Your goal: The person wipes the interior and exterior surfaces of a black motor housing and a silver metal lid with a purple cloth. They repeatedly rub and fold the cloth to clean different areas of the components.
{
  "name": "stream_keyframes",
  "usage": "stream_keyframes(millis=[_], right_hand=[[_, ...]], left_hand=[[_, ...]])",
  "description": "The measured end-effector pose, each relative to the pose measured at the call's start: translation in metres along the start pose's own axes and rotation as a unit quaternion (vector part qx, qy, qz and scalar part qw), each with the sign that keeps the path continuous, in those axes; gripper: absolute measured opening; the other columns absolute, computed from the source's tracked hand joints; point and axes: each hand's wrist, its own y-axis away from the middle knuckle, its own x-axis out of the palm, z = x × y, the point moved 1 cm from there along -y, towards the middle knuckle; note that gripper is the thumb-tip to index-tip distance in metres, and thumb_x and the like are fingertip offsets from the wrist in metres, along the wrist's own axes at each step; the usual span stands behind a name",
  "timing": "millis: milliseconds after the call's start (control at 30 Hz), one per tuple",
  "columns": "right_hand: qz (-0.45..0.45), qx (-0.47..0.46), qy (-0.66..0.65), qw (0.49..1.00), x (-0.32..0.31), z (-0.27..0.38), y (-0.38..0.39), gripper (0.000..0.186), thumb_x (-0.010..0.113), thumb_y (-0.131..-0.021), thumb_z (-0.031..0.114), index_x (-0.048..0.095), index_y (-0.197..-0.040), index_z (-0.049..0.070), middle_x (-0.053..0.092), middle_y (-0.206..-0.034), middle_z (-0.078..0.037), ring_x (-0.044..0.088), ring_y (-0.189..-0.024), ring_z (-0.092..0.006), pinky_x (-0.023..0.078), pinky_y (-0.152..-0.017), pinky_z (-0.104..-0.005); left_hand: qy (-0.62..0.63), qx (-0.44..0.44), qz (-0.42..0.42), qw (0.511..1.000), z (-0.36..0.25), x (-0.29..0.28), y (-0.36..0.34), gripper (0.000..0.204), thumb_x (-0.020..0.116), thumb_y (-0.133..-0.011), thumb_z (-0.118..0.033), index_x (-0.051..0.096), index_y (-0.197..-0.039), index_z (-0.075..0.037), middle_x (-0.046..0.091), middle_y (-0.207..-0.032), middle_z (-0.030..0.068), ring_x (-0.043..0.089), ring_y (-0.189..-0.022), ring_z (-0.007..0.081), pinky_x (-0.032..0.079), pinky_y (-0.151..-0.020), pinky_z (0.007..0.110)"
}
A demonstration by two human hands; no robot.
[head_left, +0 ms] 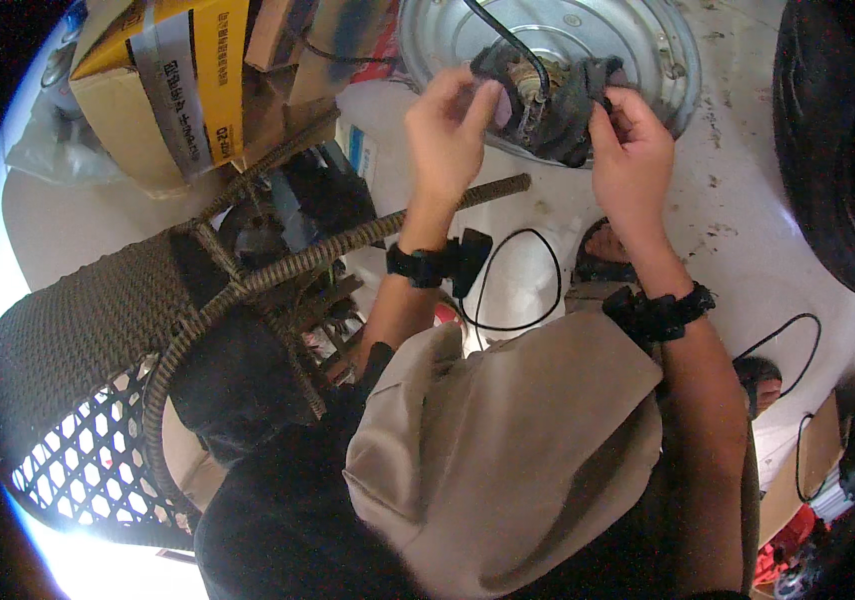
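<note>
A dark grey cloth (574, 115) is bunched around a dirty brass-coloured fitting (527, 88) in the middle of a round silver metal disc (427, 45) with raised rings. From the fitting a black cable or hose (504, 33) runs up past the top edge. My right hand (632, 150) pinches the cloth's right side between thumb and fingers. At the cloth's left side, my left hand (450, 125) is closed on its edge; some of those fingertips are hidden. Each wrist wears a black strap, and the left one (437, 262) carries a small black box.
A woven chair (77, 290) with a curved armrest stands at left. Behind it sits a taped yellow carton (172, 90). A black tyre (837, 140) is at far right. Thin black cable (554, 265) loops over the pale floor, near sandalled feet. Cardboard (797, 470) lies at lower right.
</note>
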Motion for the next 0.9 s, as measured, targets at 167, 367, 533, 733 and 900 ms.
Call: stream_keyframes(millis=[167,367,533,733,900], right_hand=[[0.002,-0.051,0.057,0.997,0.001,0.0,0.001,0.02,0.065,-0.088,0.01,0.065,-0.105,-0.001,0.068,-0.082,-0.01,0.063,-0.072,-0.0157,0.051,-0.067,-0.0308],[-0.007,-0.043,0.03,0.999,-0.006,-0.01,-0.005,0.021,0.063,-0.089,0.008,0.063,-0.107,-0.004,0.068,-0.083,-0.01,0.062,-0.073,-0.0148,0.05,-0.068,-0.0303],[-0.016,-0.076,-0.006,0.997,-0.012,-0.009,-0.014,0.02,0.063,-0.089,0.006,0.063,-0.107,-0.004,0.067,-0.084,-0.008,0.06,-0.075,-0.0123,0.05,-0.068,-0.0293],[0.029,-0.033,-0.011,0.999,-0.024,-0.023,-0.021,0.019,0.061,-0.091,0.004,0.062,-0.108,-0.004,0.067,-0.088,-0.005,0.059,-0.078,-0.0104,0.048,-0.07,-0.0264],[0.044,-0.047,-0.029,0.997,-0.029,-0.014,-0.026,0.021,0.06,-0.092,0.003,0.062,-0.111,-0.005,0.067,-0.091,-0.004,0.059,-0.081,-0.0087,0.048,-0.073,-0.0251]], left_hand=[[0.2,-0.141,-0.116,0.963,0.01,0.033,0.04,0.002,0.062,-0.092,-0.003,0.062,-0.093,-0.001,0.064,-0.077,0.0017,0.058,-0.065,0.0061,0.047,-0.057,0.023],[0.258,-0.156,-0.14,0.943,0.006,0.073,0.057,0.005,0.059,-0.094,-0.004,0.062,-0.098,-0.002,0.063,-0.081,-0.0011,0.055,-0.064,0.0033,0.047,-0.058,0.021],[0.314,-0.133,-0.099,0.935,-0.006,0.075,0.048,0.008,0.058,-0.094,-0.002,0.06,-0.101,-0.001,0.063,-0.079,-0.0003,0.057,-0.066,0.0052,0.045,-0.058,0.021],[0.187,-0.024,-0.199,0.962,-0.027,0.059,0.016,0.008,0.068,-0.088,-0.004,0.062,-0.091,0.0,0.061,-0.073,-0.0013,0.054,-0.063,0.0051,0.043,-0.056,0.021],[0.101,0.011,-0.039,0.994,-0.039,0.035,-0.018,0.01,0.072,-0.085,-0.003,0.066,-0.091,0.004,0.065,-0.075,0.0,0.057,-0.067,0.0048,0.045,-0.059,0.02]])
